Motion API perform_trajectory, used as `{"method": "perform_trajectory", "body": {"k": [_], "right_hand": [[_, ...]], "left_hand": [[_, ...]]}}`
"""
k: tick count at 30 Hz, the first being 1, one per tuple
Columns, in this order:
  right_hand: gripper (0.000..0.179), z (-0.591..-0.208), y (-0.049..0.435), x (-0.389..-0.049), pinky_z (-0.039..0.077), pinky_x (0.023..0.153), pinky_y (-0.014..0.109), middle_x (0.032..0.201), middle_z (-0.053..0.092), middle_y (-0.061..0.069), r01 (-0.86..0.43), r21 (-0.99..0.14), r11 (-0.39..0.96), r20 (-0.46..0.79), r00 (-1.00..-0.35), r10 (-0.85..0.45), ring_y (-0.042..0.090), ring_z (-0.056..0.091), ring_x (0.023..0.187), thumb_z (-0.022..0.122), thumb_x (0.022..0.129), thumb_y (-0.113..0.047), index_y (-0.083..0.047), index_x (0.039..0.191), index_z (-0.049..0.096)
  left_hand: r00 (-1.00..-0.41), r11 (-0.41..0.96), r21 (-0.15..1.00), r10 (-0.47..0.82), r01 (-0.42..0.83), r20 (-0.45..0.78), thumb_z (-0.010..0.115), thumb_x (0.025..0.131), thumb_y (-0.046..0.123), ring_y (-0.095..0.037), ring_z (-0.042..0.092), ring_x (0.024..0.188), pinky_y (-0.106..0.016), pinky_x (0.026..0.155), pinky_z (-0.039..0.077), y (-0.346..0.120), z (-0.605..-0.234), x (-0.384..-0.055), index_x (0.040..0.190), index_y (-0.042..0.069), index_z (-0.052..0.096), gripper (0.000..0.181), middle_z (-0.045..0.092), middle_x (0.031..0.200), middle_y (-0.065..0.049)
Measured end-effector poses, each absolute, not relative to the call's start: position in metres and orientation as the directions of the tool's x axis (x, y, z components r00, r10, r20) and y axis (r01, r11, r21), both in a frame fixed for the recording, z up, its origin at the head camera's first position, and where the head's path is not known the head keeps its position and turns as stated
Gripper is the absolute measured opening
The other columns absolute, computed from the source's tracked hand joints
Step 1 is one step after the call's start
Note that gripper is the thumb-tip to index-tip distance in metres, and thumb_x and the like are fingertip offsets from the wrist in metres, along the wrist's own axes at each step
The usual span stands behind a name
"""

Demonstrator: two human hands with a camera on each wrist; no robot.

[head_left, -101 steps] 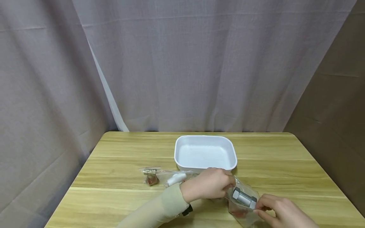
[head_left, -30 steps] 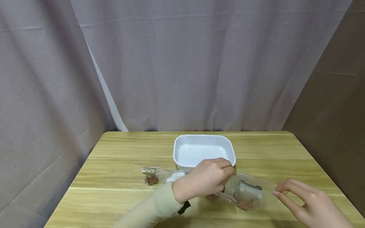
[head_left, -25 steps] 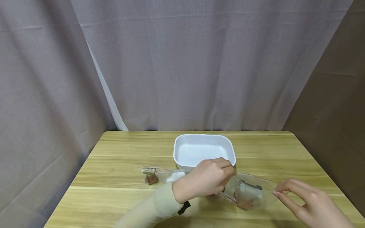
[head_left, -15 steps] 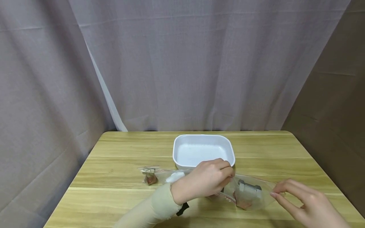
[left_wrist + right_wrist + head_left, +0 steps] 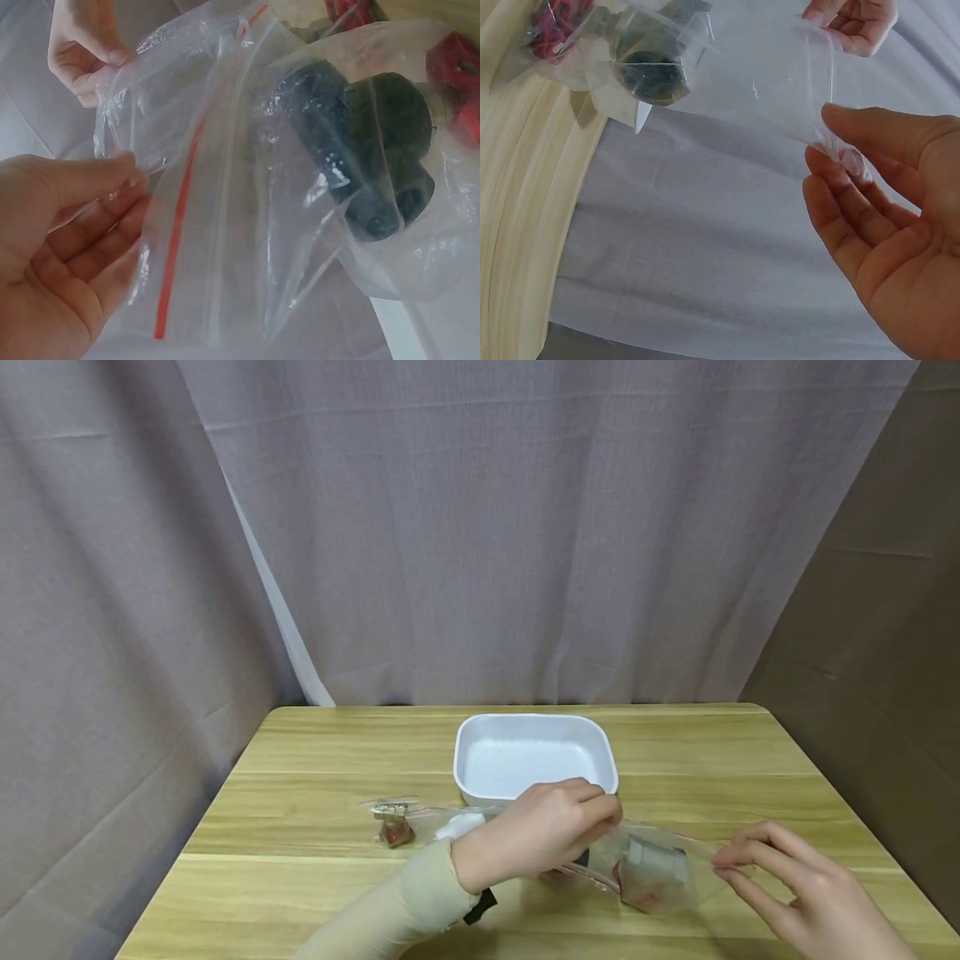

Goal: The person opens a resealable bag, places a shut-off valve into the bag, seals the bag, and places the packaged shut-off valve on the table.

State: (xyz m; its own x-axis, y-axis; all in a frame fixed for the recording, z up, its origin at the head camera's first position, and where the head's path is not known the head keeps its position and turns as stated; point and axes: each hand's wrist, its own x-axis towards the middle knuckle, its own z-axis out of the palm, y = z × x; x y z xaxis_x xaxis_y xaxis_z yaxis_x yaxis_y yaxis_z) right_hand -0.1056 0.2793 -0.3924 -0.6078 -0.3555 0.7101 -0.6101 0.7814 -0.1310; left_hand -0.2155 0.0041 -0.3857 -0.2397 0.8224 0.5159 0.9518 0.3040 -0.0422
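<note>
A clear zip bag (image 5: 654, 875) hangs stretched between my two hands in front of the tray. Inside sits a grey pipe fitting (image 5: 654, 56) with a red part (image 5: 559, 26), probably a valve. Thumb and fingers of my left hand (image 5: 543, 827) pinch the bag's edge beside its red zip strip (image 5: 178, 225). My right hand (image 5: 806, 885) pinches the far corner of the bag's mouth. Behind the left hand, the head view partly hides a bag with a white piece (image 5: 461, 825). A small bag with a brass fitting and red part (image 5: 393, 828) lies further left.
A white plastic tray (image 5: 459, 768) stands at the back middle of the wooden table (image 5: 315, 893), just beyond the left hand. Grey curtain (image 5: 480, 527) hangs behind the table and along its left; a brown panel (image 5: 877, 635) rises on the right.
Since the earliest frame, my right hand has moved right, drawing the bag out, and the fitting now shows through cloudier plastic. Over the last second both hands stay almost in place.
</note>
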Motion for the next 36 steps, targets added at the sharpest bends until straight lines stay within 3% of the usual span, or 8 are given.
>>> {"method": "perform_trajectory", "body": {"k": [3,6,10,13,17,20,28,36], "right_hand": [[0.043,-0.393,0.281,-0.105,0.042,0.077,0.006,0.1,0.059,-0.014,-0.6,-0.151,0.786,0.71,-0.619,-0.336,-0.012,0.051,0.099,0.044,0.101,-0.058,-0.024,0.093,0.069],[0.025,-0.394,0.284,-0.103,0.043,0.07,0.006,0.098,0.061,-0.018,-0.547,-0.207,0.811,0.669,-0.684,-0.291,-0.014,0.054,0.09,0.068,0.094,-0.044,-0.02,0.103,0.068],[0.049,-0.396,0.287,-0.1,0.042,0.062,0.008,0.088,0.063,-0.027,-0.479,-0.223,0.849,0.614,-0.746,-0.26,-0.016,0.057,0.077,0.089,0.072,-0.014,-0.017,0.115,0.066],[0.049,-0.397,0.288,-0.098,0.043,0.061,0.008,0.084,0.063,-0.028,-0.482,-0.218,0.849,0.618,-0.742,-0.262,-0.017,0.057,0.076,0.088,0.074,-0.016,-0.018,0.117,0.066],[0.035,-0.397,0.288,-0.097,0.042,0.058,0.009,0.083,0.063,-0.027,-0.5,-0.223,0.837,0.637,-0.725,-0.264,-0.019,0.056,0.075,0.078,0.087,-0.036,-0.02,0.116,0.067],[0.034,-0.397,0.288,-0.096,0.04,0.056,0.01,0.083,0.063,-0.027,-0.501,-0.228,0.835,0.638,-0.725,-0.26,-0.019,0.056,0.076,0.076,0.088,-0.038,-0.022,0.116,0.068],[0.034,-0.397,0.287,-0.096,0.039,0.055,0.01,0.082,0.063,-0.027,-0.495,-0.238,0.835,0.627,-0.735,-0.257,-0.02,0.055,0.077,0.083,0.082,-0.027,-0.025,0.113,0.068],[0.047,-0.396,0.287,-0.096,0.039,0.055,0.009,0.082,0.061,-0.03,-0.475,-0.233,0.849,0.6,-0.757,-0.259,-0.016,0.056,0.072,0.089,0.069,-0.012,-0.029,0.106,0.066]], "left_hand": [[-0.246,0.292,-0.016,0.831,0.956,0.499,0.062,0.1,0.017,-0.005,0.063,0.091,-0.014,0.077,0.05,0.003,-0.385,-0.216,0.107,0.017,0.066,0.008,0.068,0.098,0.009],[-0.254,0.288,0.002,0.84,0.958,0.48,0.062,0.1,0.015,-0.006,0.064,0.094,-0.015,0.08,0.051,0.002,-0.385,-0.217,0.111,0.016,0.065,0.011,0.069,0.102,0.008],[-0.258,0.284,0.017,0.841,0.959,0.476,0.061,0.101,0.015,-0.007,0.064,0.093,-0.016,0.08,0.051,0.003,-0.386,-0.218,0.11,0.016,0.065,0.01,0.069,0.101,0.007],[-0.259,0.285,0.02,0.84,0.958,0.477,0.062,0.101,0.015,-0.007,0.064,0.092,-0.015,0.08,0.051,0.003,-0.386,-0.218,0.108,0.015,0.065,0.008,0.069,0.1,0.007],[-0.262,0.285,0.026,0.839,0.958,0.477,0.064,0.099,0.014,-0.008,0.064,0.091,-0.015,0.08,0.05,0.004,-0.386,-0.219,0.106,0.015,0.066,0.007,0.069,0.099,0.006],[-0.263,0.284,0.029,0.838,0.958,0.479,0.066,0.098,0.014,-0.007,0.064,0.089,-0.014,0.08,0.049,0.004,-0.386,-0.219,0.105,0.014,0.066,0.008,0.069,0.099,0.006],[-0.245,0.261,0.039,0.832,0.965,0.497,0.068,0.097,0.013,-0.006,0.063,0.087,-0.01,0.08,0.047,0.005,-0.386,-0.221,0.102,0.012,0.065,0.006,0.07,0.097,0.005],[-0.241,0.248,0.052,0.837,0.967,0.492,0.066,0.098,0.011,-0.007,0.064,0.089,-0.01,0.081,0.047,0.005,-0.383,-0.221,0.104,0.012,0.065,0.006,0.071,0.098,0.005]]}}
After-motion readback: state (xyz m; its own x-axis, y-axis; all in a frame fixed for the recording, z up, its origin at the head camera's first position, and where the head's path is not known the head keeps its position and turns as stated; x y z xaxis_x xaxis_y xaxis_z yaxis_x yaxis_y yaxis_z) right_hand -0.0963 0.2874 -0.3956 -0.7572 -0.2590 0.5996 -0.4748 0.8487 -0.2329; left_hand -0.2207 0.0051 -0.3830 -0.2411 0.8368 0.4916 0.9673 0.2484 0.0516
